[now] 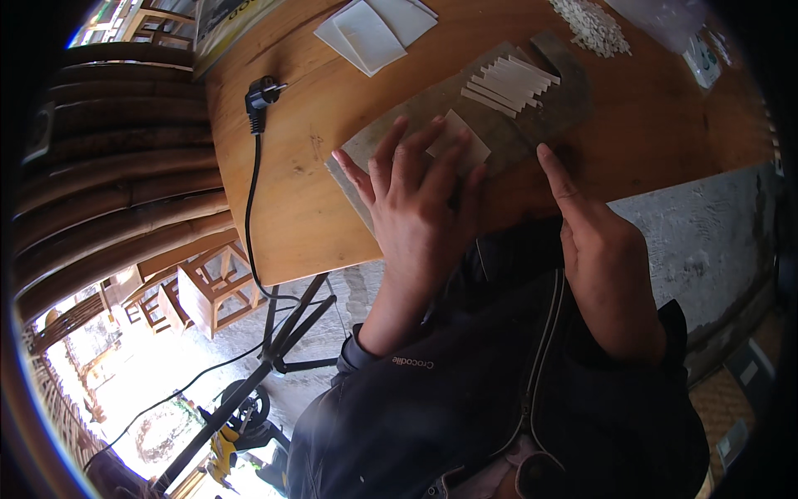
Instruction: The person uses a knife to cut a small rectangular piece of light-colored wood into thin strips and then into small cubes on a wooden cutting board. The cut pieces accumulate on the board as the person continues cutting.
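My left hand (pixel 416 179) lies with fingers spread over a small white rectangular piece (pixel 463 143), pressing it onto a worn grey-green mat (pixel 428 104). To its right, my right hand (pixel 600 249) has the index finger stretched forward over the mat's near edge and the other fingers curled under. A thin dark line like a blade (pixel 522 133) runs ahead of that fingertip; whatever the curled fingers hold is hidden. Several narrow white strips (pixel 511 86) lie side by side on the mat, beyond both hands.
On the wooden table (pixel 291 200), a stack of white sheets (pixel 371 37) lies at the far side. A heap of small white bits (pixel 592 27) and a clear plastic bag (pixel 665 21) sit far right. A black power plug (pixel 264 91) with its cable lies left. Wooden stools (pixel 218 287) stand beyond.
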Motion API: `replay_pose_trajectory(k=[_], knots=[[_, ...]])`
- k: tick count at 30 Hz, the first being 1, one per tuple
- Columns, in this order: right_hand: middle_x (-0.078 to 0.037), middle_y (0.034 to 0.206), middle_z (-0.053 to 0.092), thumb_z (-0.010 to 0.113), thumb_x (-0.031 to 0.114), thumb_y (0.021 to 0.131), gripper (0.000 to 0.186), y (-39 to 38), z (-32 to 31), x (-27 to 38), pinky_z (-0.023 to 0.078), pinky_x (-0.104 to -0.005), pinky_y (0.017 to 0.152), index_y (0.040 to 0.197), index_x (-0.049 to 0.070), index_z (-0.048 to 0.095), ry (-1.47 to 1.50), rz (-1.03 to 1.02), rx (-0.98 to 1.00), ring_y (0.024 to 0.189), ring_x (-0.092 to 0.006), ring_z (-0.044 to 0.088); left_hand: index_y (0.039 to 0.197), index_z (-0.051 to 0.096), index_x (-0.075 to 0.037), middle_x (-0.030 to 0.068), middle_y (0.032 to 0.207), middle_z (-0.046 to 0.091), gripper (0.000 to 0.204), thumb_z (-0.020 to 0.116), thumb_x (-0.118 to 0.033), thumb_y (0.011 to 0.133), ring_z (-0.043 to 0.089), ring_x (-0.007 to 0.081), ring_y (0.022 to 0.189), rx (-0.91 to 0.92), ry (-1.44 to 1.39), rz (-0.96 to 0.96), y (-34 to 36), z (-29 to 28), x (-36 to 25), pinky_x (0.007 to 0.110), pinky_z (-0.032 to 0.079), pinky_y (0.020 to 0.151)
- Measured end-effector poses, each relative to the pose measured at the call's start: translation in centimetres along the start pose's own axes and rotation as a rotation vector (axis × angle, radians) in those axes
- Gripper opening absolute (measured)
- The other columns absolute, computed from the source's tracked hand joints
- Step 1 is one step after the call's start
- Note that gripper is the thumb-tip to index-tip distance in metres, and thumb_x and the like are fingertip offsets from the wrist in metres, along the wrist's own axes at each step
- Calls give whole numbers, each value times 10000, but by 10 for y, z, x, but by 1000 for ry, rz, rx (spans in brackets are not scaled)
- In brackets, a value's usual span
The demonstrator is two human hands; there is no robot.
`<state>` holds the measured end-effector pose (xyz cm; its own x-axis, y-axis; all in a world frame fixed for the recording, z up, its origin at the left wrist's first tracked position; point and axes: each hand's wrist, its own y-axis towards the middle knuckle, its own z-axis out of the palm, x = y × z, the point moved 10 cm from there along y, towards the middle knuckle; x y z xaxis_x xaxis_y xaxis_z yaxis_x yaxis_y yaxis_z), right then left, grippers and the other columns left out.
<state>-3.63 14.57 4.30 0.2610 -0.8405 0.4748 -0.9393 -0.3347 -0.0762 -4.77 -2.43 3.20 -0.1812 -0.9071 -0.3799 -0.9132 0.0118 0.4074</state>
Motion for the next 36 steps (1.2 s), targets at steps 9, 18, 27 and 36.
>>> replay_pose_trajectory(k=[9, 18, 27, 36], knots=[[-176, 807, 592, 637, -79, 897, 791, 16, 6, 27, 541, -451, 683, 1607, 204, 437, 136, -106, -21, 695, -328, 633, 1209, 771, -192, -20, 1284, 700, 404, 853, -269, 821, 545, 290, 1354, -9, 52, -28, 1, -4, 0, 663, 56, 1261], [-135, 802, 583, 612, 33, 910, 764, 23, 18, 32, 585, -412, 636, 1630, 132, 374, 8, -133, 9, 658, -314, 664, 1216, 769, -183, -28, 1262, 708, 434, 868, -260, 800, 549, 278, 1345, -27, 24, -28, 0, -3, 2, 660, 59, 1260], [-143, 801, 585, 623, 59, 925, 740, 22, 20, 34, 587, -422, 608, 1623, 140, 389, 12, -119, 0, 645, -327, 672, 1223, 768, -192, -32, 1273, 708, 437, 860, -241, 799, 550, 276, 1343, -18, 27, -38, 0, -4, 2, 657, 54, 1262], [-125, 788, 590, 661, 101, 913, 720, 20, 25, 40, 590, -375, 570, 1597, 132, 436, -118, -104, -45, 619, -278, 687, 1232, 751, -189, -39, 1293, 671, 453, 851, -303, 805, 502, 275, 1389, -5, 19, -21, -1, 0, 4, 702, 8, 1250]])
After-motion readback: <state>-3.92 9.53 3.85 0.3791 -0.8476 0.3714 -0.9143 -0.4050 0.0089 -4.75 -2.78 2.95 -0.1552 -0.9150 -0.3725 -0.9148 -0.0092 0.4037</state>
